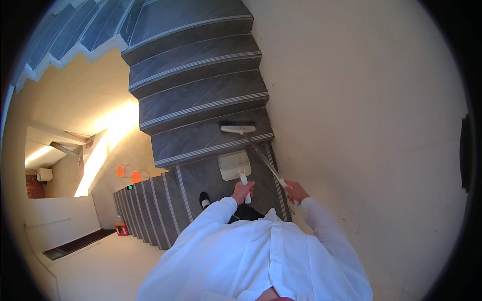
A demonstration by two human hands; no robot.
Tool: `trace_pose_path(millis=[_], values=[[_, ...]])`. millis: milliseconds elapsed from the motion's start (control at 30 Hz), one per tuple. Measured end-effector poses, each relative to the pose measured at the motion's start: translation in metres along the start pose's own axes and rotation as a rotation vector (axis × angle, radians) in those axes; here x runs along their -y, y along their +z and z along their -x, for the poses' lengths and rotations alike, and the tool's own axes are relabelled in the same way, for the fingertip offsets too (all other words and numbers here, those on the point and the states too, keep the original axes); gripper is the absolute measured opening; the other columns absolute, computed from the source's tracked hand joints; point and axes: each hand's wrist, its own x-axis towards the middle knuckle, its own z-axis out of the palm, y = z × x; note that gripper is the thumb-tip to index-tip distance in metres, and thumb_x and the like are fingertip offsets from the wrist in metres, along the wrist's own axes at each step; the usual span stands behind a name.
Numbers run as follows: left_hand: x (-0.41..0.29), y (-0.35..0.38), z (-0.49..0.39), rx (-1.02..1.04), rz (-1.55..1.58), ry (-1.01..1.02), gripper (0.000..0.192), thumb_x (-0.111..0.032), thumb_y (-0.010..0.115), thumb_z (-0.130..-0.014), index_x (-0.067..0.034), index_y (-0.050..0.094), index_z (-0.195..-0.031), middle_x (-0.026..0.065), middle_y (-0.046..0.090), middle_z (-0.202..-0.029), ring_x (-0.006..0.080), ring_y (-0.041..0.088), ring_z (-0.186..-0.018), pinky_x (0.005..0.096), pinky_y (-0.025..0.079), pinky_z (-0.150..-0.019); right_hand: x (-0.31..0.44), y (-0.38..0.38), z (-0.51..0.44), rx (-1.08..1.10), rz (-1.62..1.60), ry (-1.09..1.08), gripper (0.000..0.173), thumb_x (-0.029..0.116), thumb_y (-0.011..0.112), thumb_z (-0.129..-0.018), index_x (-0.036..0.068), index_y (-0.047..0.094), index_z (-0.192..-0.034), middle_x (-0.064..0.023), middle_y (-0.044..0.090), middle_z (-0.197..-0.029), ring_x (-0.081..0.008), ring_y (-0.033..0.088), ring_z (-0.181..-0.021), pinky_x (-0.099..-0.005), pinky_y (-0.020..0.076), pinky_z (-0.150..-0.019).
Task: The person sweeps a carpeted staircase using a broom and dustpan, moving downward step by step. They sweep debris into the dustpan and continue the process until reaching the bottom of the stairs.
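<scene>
My left hand (242, 192) is closed around the white handle of a long-handled dustpan (235, 174), whose light pan lies below the lowest step of the upper flight. With my right hand (296, 191) I grip the pole of a broom (238, 129); its white head with dark bristles is on the grey stair tread (188, 141) just above the dustpan, close to the wall. The pole slants from the broom head down to the right. Dust on the tread or in the pan cannot be made out.
Grey steps (199, 81) with pale edge strips rise ahead, and a further flight (150, 210) runs off to the left. A plain wall (357, 113) borders the right side. My shoe (204, 198) stands beside the dustpan. Orange round objects (135, 176) and a red box (121, 229) are at the left.
</scene>
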Motion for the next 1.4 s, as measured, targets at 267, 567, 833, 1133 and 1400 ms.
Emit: trace_pose_path(millis=[267,567,833,1133,1400], values=[[-0.001,0.039,-0.015,0.102,-0.095,0.047,0.019,-0.015,0.067,-0.090,-0.003,0.062,-0.104,0.0037,0.056,-0.067,0.0154,0.054,-0.050,0.0323,0.048,-0.046,-0.005,-0.017,0.119,0.012,-0.129,0.130,0.048,0.016,0.057,-0.094,0.012,0.051,-0.142,-0.0031,0.056,-0.061,-0.0114,0.050,-0.046,-0.0309,0.0424,-0.042],[0.005,0.050,-0.014,0.131,-0.077,0.042,0.020,-0.018,0.069,-0.089,-0.003,0.064,-0.099,0.0041,0.058,-0.067,0.0147,0.056,-0.052,0.0324,0.048,-0.047,0.030,-0.058,-0.021,-0.140,-0.048,0.057,0.052,0.019,0.058,-0.095,0.014,0.047,-0.145,-0.0060,0.056,-0.065,-0.0133,0.053,-0.048,-0.0306,0.0440,-0.042],[-0.002,0.047,-0.016,0.105,-0.110,-0.013,0.020,-0.020,0.069,-0.089,-0.003,0.062,-0.096,0.0045,0.058,-0.068,0.0158,0.056,-0.053,0.0339,0.050,-0.048,-0.058,0.001,0.051,-0.042,-0.203,0.112,0.054,0.017,0.055,-0.094,0.009,0.045,-0.146,-0.0040,0.057,-0.065,-0.0130,0.051,-0.047,-0.0313,0.0428,-0.043],[-0.002,0.045,-0.016,0.089,-0.130,-0.014,0.019,-0.021,0.069,-0.091,-0.005,0.059,-0.087,0.0044,0.057,-0.068,0.0158,0.056,-0.055,0.0332,0.050,-0.049,-0.032,0.004,0.116,-0.031,-0.347,0.027,0.051,0.015,0.054,-0.097,0.011,0.044,-0.147,-0.0034,0.056,-0.067,-0.0119,0.049,-0.045,-0.0296,0.0405,-0.040],[0.005,0.031,-0.017,0.062,-0.149,0.014,0.025,-0.022,0.070,-0.089,-0.002,0.057,-0.080,0.0060,0.058,-0.067,0.0158,0.056,-0.054,0.0343,0.050,-0.048,-0.052,0.054,0.046,-0.112,-0.384,0.166,0.053,0.016,0.053,-0.096,0.013,0.043,-0.148,-0.0044,0.057,-0.069,-0.0129,0.051,-0.048,-0.0306,0.0426,-0.042]])
